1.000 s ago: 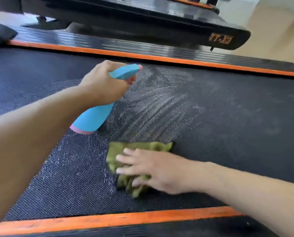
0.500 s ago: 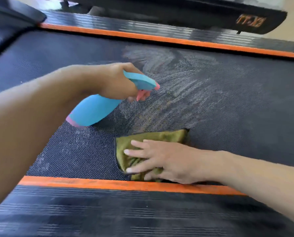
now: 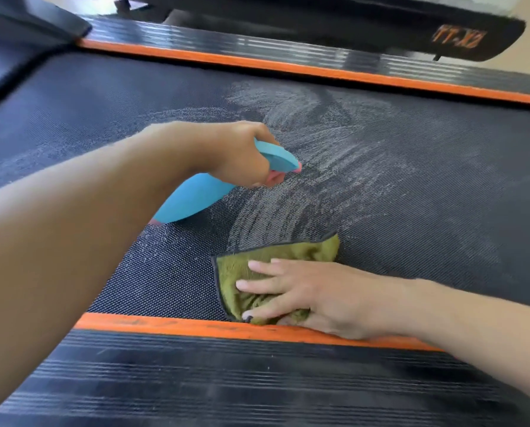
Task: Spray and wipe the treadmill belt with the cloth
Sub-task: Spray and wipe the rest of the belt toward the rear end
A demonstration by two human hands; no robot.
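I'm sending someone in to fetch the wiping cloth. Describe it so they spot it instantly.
Find the black textured treadmill belt framed by orange edge strips. At its near edge, against the near orange strip, the right hand presses flat on an olive-green fuzzy cloth. It is the only green, soft item; the blue plastic spray bottle in the left hand is hard and smooth.

The black textured belt (image 3: 411,186) carries pale wipe streaks. A rumpled green cloth (image 3: 276,254) lies flat at its near edge. The blue bottle (image 3: 192,200) is tilted above the belt.
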